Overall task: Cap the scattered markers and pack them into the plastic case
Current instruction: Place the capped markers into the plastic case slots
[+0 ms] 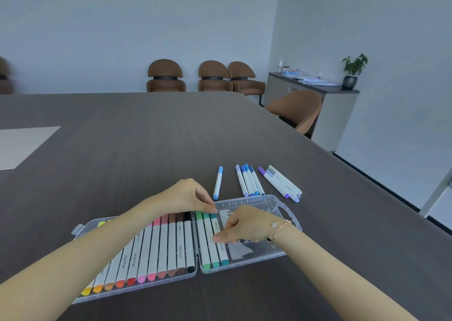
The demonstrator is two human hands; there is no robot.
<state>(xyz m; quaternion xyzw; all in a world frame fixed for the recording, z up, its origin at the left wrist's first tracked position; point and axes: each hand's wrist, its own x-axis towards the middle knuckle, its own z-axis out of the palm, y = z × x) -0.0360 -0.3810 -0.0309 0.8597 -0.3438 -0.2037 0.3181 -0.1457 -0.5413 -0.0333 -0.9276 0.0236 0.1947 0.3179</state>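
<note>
Nearest the camera, two bare forearms reached in over the dark wood table [151, 130] toward a clear plastic case [247, 267] that lay opened flat like a book. Its left half [137, 289] was filled with a row of white-barrelled markers [156, 252] lying side by side, their caps running from yellow through orange, red and pink to brown and black. The right half held only three markers at its left edge, two green ones [204, 242] and a teal marker [219, 245], with bare clear plastic beyond them.

The right hand [244, 225], a thin gold bracelet [278, 230] at its wrist, lay over the right half with fingers curled, thumb and fingertips pressing on the middle of the teal marker's barrel. The left hand [188, 196] sat just beyond the case's hinge, fingers bent down, its fingertips touching the far cap end of that same marker. Whether either hand actually pinched the marker or merely pressed it into place could not be told.

Just past the case, loose capped markers lay on the table: a single light blue marker [218, 182], then a tight group of four blue markers [249, 180], and to their right a small pile of purple and grey markers [281, 182].

Farther off, a white sheet [22, 144] lay at the left. Beyond the table stood brown chairs [205, 76] against the wall, and at far right a sideboard [318, 105] bore a potted plant [353, 70].
</note>
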